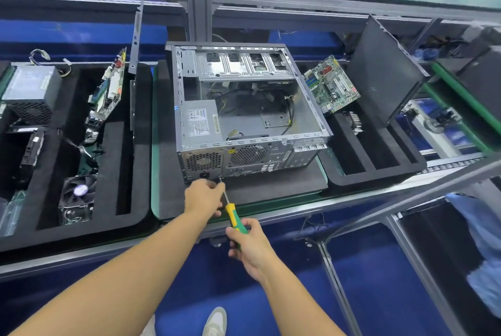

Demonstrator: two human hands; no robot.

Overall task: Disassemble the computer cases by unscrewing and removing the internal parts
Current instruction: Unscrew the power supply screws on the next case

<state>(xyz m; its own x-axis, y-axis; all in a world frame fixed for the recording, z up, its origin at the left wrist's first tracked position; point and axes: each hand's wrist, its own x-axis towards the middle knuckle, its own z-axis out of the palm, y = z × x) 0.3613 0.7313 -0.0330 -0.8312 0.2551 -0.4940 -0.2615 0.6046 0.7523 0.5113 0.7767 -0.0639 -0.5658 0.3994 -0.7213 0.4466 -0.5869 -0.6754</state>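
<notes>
— What is carried by the table?
— Three black foam pieces are laid side by side on its green top: a slotted tray at the left, a flat mat in the middle, a second slotted tray at the right.
— How are they spaced?
— The mat is set just beside each tray.

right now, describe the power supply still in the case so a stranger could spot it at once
Find the open grey computer case in the middle of the bench. In its near left corner sits the power supply, a grey box with a white label. Unlike the other supply in the left foam tray, it is still inside the case.
</notes>
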